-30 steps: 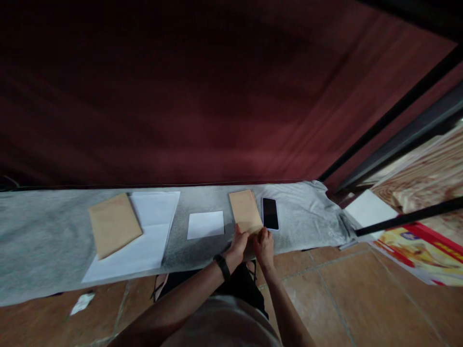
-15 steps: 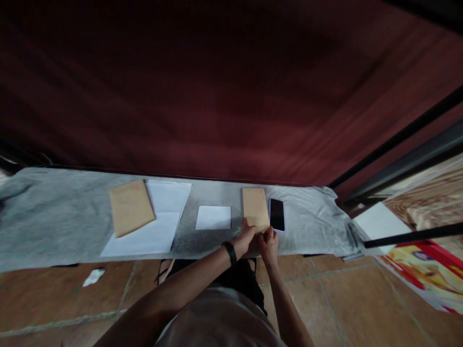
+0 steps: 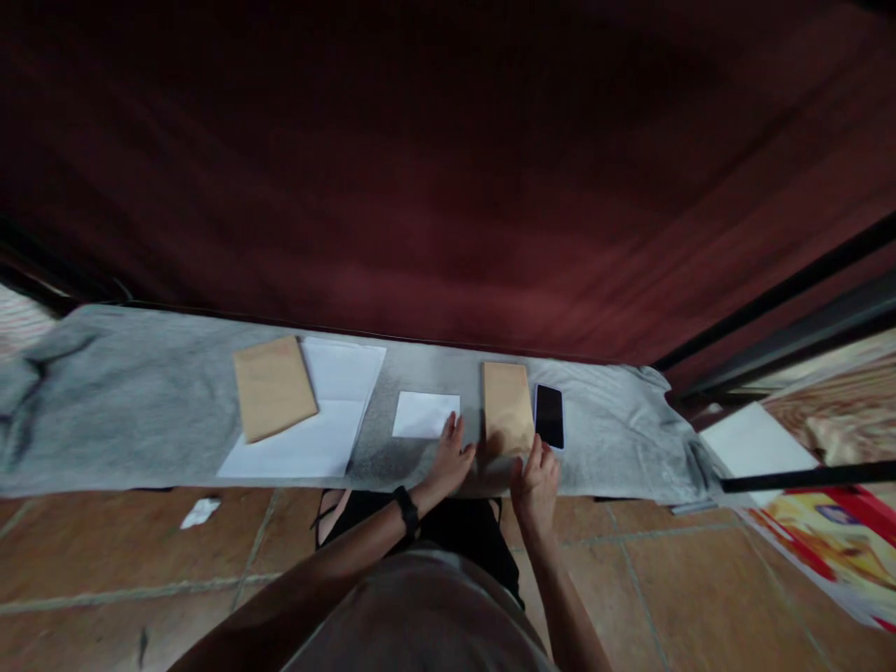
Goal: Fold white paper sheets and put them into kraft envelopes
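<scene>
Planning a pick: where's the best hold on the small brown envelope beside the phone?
Likely the near short edge, coming from the person's side: the small brown envelope lies flat on the grey cloth, and the phone crowds its right long edge.

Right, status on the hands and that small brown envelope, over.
Left hand open, flat on grey cloth beside small brown envelope. Right hand at its near corner, hold unclear. Phone close right, white sheet left.

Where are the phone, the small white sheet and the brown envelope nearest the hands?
phone [image 3: 549,415], head view, middle of its dark screen.
small white sheet [image 3: 424,413], head view, its centre.
brown envelope [image 3: 508,403], head view, middle of its face.
</scene>
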The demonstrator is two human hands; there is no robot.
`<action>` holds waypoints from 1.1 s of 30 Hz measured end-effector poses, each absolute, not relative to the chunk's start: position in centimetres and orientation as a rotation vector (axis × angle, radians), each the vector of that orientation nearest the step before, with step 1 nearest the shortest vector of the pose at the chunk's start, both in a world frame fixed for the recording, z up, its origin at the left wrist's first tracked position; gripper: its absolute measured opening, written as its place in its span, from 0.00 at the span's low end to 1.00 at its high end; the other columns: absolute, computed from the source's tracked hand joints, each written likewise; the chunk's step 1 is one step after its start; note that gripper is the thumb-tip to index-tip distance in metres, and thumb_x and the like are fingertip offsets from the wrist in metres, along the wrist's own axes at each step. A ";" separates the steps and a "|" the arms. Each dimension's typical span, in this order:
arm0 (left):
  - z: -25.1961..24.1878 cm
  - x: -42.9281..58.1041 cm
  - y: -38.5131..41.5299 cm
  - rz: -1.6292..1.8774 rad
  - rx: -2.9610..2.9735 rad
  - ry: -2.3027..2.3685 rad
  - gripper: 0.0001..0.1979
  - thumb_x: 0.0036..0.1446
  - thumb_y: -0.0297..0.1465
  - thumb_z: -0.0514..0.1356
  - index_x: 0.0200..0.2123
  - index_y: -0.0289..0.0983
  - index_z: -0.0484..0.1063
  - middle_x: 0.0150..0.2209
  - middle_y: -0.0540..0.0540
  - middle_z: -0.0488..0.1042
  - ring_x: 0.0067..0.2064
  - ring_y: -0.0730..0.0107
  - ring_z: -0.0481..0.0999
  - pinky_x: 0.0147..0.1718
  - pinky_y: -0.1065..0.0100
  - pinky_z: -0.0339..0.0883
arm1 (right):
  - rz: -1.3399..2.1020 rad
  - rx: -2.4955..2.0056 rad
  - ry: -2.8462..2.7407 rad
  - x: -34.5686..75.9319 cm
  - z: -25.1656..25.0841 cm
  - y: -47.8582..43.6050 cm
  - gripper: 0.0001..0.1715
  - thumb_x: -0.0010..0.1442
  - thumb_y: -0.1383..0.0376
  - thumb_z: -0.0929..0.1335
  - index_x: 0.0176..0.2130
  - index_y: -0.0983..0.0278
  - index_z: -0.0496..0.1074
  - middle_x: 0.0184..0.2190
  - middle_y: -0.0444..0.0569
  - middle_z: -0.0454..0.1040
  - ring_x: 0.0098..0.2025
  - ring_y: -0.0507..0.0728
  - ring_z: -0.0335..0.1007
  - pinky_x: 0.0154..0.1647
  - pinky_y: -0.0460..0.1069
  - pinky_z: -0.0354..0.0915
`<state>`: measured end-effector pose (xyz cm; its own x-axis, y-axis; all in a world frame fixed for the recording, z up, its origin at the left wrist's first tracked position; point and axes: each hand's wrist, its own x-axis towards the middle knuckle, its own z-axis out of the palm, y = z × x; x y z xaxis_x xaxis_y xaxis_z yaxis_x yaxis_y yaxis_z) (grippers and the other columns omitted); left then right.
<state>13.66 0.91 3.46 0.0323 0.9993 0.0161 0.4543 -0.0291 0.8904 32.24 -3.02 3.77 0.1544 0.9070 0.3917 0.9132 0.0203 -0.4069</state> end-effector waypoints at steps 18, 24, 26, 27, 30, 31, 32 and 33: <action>2.0 2.5 2.5 0.614 2.108 1.990 0.32 0.68 0.36 0.46 0.70 0.24 0.54 0.72 0.29 0.53 0.74 0.50 0.49 0.71 0.46 0.43 | 0.111 -1.643 -2.190 19.3 0.8 2.6 0.32 0.74 0.60 0.57 0.71 0.71 0.55 0.71 0.63 0.55 0.73 0.65 0.50 0.70 0.64 0.51; 2.5 4.5 4.1 0.581 2.298 1.655 0.28 0.70 0.33 0.44 0.69 0.32 0.58 0.72 0.38 0.56 0.75 0.59 0.47 0.73 0.49 0.37 | 0.113 -1.654 -2.206 19.2 0.3 2.7 0.32 0.73 0.64 0.55 0.71 0.71 0.54 0.71 0.63 0.55 0.73 0.65 0.49 0.70 0.65 0.49; 2.4 4.0 4.3 0.544 2.328 1.638 0.28 0.71 0.36 0.45 0.70 0.33 0.58 0.72 0.38 0.55 0.75 0.58 0.48 0.72 0.49 0.38 | 0.086 -1.646 -2.206 19.3 0.1 2.6 0.32 0.74 0.63 0.54 0.71 0.71 0.55 0.71 0.62 0.56 0.72 0.65 0.50 0.70 0.64 0.49; 2.3 3.5 4.3 0.520 2.348 1.642 0.28 0.71 0.37 0.46 0.70 0.33 0.57 0.72 0.37 0.54 0.75 0.58 0.48 0.72 0.49 0.39 | 0.069 -1.642 -2.213 19.4 0.0 2.6 0.32 0.74 0.62 0.54 0.71 0.72 0.55 0.71 0.63 0.56 0.72 0.65 0.51 0.70 0.64 0.49; 2.3 2.0 4.2 0.438 2.417 1.707 0.30 0.71 0.41 0.47 0.70 0.32 0.56 0.72 0.35 0.54 0.74 0.56 0.49 0.72 0.48 0.39 | 0.029 -1.637 -2.238 19.5 0.2 2.7 0.32 0.74 0.62 0.53 0.71 0.73 0.55 0.71 0.63 0.57 0.71 0.66 0.53 0.70 0.64 0.49; 2.3 1.7 4.1 0.415 2.439 1.730 0.31 0.71 0.42 0.48 0.70 0.32 0.55 0.72 0.34 0.54 0.74 0.55 0.49 0.72 0.48 0.39 | 0.024 -1.642 -2.240 19.6 0.3 2.8 0.32 0.74 0.62 0.53 0.71 0.73 0.55 0.70 0.63 0.58 0.71 0.66 0.53 0.70 0.64 0.49; 2.3 1.4 4.0 0.398 2.459 1.744 0.31 0.71 0.43 0.48 0.71 0.33 0.55 0.72 0.34 0.54 0.74 0.54 0.49 0.72 0.47 0.39 | 0.023 -1.652 -2.238 19.5 0.5 3.1 0.31 0.74 0.62 0.54 0.70 0.73 0.57 0.70 0.63 0.59 0.71 0.67 0.54 0.70 0.64 0.50; 2.3 1.2 4.0 0.386 2.474 1.754 0.31 0.71 0.44 0.48 0.71 0.33 0.56 0.72 0.35 0.54 0.74 0.54 0.50 0.71 0.47 0.39 | 0.027 -1.659 -2.237 19.4 0.7 3.5 0.31 0.74 0.63 0.54 0.69 0.74 0.58 0.69 0.64 0.61 0.71 0.67 0.54 0.70 0.65 0.50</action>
<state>1.23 3.99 2.33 0.3109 0.9376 0.1557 0.9163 -0.3392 0.2131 19.35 3.50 0.69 -0.2495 0.9303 0.2690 0.9235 0.3122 -0.2230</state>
